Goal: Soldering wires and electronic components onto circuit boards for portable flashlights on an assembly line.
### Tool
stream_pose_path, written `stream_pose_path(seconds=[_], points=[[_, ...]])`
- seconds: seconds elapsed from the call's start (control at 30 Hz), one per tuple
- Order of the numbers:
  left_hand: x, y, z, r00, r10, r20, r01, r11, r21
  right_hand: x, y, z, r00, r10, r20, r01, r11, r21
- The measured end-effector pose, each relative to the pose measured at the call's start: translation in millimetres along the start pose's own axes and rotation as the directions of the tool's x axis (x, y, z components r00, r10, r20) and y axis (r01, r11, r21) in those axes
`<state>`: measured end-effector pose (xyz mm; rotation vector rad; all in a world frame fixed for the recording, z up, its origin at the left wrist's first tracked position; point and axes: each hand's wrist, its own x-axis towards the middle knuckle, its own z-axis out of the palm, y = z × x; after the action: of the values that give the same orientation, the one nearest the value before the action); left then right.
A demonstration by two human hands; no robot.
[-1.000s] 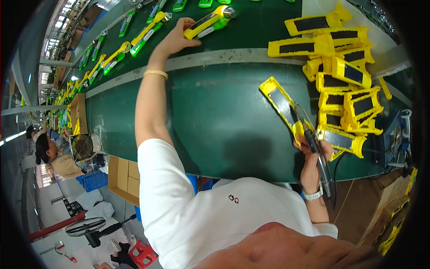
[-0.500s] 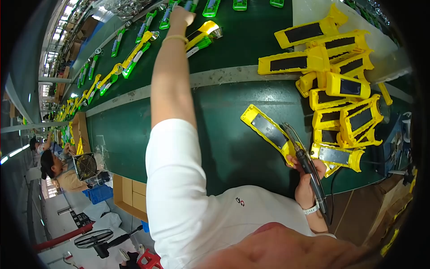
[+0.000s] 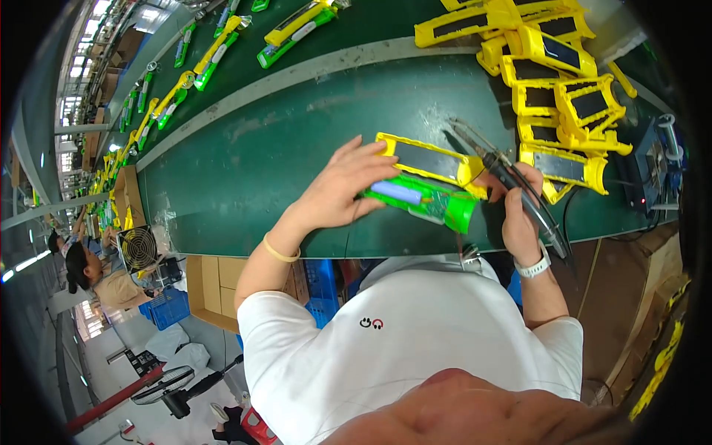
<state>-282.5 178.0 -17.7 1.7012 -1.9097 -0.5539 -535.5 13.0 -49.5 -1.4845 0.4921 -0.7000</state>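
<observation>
Left hand: palm down over the near half of the table (image 3: 289,133), left hand (image 3: 341,185) closed on the left end of the green housing, fingertips reaching the yellow casing.
Green housing: green housing (image 3: 460,213), open side up, near the table's near edge; blue cylinder (image 3: 397,192) and thin wires inside.
Yellow casing: yellow casing (image 3: 430,160), dark panel inset, just beyond the housing, roughly alongside it; right end at the right hand's fingers.
Right hand: right hand (image 3: 519,200) wrapped round the soldering iron; exact finger hold on the casing cannot be told.
Soldering iron: soldering iron (image 3: 547,225), dark handle slanting toward the near right, tip pointing to the far left, above the table.
Right end: heap of yellow casings (image 3: 530,68), overlapping, toward the far right corner; dark blue box (image 3: 644,178) with red light by the right edge.
Far edge: grey strip (image 3: 311,70); beyond it, yellow-and-green units (image 3: 300,33) in a row.
</observation>
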Motion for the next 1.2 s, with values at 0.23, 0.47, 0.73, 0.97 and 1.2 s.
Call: stream_pose_path(seconds=[0.23,0.47,0.73,0.97,1.2], points=[[-18.1,5.1,-5.0,0.967,-0.011,-0.256,0.079,0.963,0.257,-0.1,-25.1,-20.2,0.933,-0.181,-0.311,0.258,0.939,0.228],[7.0,15.7,26.2,0.892,0.058,-0.448,-0.021,0.996,0.089,10.1,-32.7,19.0,0.986,-0.046,-0.158,0.093,0.949,0.302],[8.0,22.0,21.1,0.935,-0.015,-0.355,0.066,0.989,0.133,8.5,-9.6,24.6,0.998,0.022,-0.055,-0.009,0.971,0.238],[8.9,22.0,20.6,0.922,-0.147,-0.359,0.165,0.986,0.020,4.5,4.8,17.6,0.994,-0.094,0.059,0.098,0.993,-0.068],[13.6,24.8,17.6,0.934,-0.166,-0.316,0.189,0.981,0.043,3.5,-1.7,25.5,0.999,-0.015,0.035,0.013,0.999,0.052]])
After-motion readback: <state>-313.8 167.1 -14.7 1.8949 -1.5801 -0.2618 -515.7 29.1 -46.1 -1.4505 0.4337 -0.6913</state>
